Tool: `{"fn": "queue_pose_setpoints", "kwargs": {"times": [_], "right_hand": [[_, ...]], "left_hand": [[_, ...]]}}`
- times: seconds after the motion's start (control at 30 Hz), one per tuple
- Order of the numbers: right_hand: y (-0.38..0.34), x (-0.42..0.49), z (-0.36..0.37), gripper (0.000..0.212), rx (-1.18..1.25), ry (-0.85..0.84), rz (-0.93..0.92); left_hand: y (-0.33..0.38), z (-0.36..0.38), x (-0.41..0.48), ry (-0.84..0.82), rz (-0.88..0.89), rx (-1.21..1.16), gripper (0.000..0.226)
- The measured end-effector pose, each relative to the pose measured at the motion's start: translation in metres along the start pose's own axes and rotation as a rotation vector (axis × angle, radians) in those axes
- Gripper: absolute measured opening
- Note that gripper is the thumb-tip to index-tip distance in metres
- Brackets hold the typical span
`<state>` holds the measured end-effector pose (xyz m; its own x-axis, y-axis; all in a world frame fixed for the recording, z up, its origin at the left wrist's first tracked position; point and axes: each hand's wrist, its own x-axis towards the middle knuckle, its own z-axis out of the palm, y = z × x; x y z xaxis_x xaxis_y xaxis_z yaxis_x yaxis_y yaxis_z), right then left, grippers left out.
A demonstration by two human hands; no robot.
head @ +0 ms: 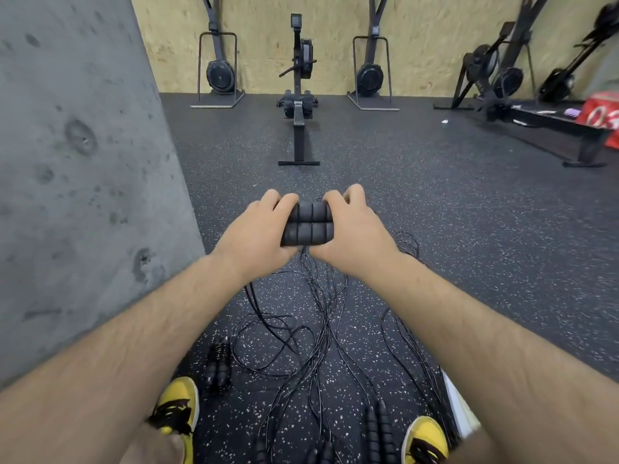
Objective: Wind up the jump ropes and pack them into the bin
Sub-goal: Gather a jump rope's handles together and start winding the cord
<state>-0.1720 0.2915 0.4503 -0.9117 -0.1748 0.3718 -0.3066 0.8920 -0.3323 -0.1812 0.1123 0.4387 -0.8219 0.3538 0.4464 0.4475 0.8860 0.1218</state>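
Observation:
Two black ribbed foam jump rope handles (308, 226) lie side by side, held out in front of me at mid-frame. My left hand (258, 232) grips their left ends and my right hand (351, 236) grips their right ends. Thin black rope cords (318, 316) hang from under the handles to the speckled floor, where several loose ropes lie tangled. A wound-up rope bundle (218, 366) lies by my left foot. More black handles (378, 430) lie between my feet. A white edge (457, 410) under my right arm may be the bin; I cannot tell.
A grey concrete pillar (83, 162) stands close on my left. A rowing machine (299, 128) stands straight ahead, with more machines (502, 78) along the plywood wall and at the right. My yellow shoes (177, 406) are at the bottom.

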Motion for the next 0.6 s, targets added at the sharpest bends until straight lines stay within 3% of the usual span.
{"fn": "queue_pose_setpoints", "kwargs": {"times": [0.2, 0.23, 0.37, 0.43, 0.5, 0.6], "right_hand": [[-0.004, -0.001, -0.004, 0.039, -0.107, 0.089, -0.057], [-0.003, 0.0, -0.002, 0.045, -0.06, 0.116, -0.053], [0.002, 0.003, 0.002, 0.108, 0.497, 0.136, 0.072], [0.007, 0.002, 0.001, 0.114, 0.561, 0.128, 0.17], [0.008, 0.0, 0.002, 0.098, 0.528, 0.023, 0.245], [-0.006, 0.003, 0.021, 0.048, 0.433, -0.226, 0.195]], "left_hand": [[-0.002, -0.01, 0.004, 0.074, 0.143, 0.232, 0.055], [-0.004, -0.011, 0.006, 0.077, 0.171, 0.241, 0.057], [-0.012, -0.017, 0.008, 0.128, 0.205, 0.243, 0.082], [-0.013, -0.02, 0.006, 0.159, 0.192, 0.258, 0.083], [-0.015, -0.024, 0.004, 0.18, 0.174, 0.266, 0.083], [-0.02, -0.028, 0.0, 0.195, 0.144, 0.256, 0.083]]}}
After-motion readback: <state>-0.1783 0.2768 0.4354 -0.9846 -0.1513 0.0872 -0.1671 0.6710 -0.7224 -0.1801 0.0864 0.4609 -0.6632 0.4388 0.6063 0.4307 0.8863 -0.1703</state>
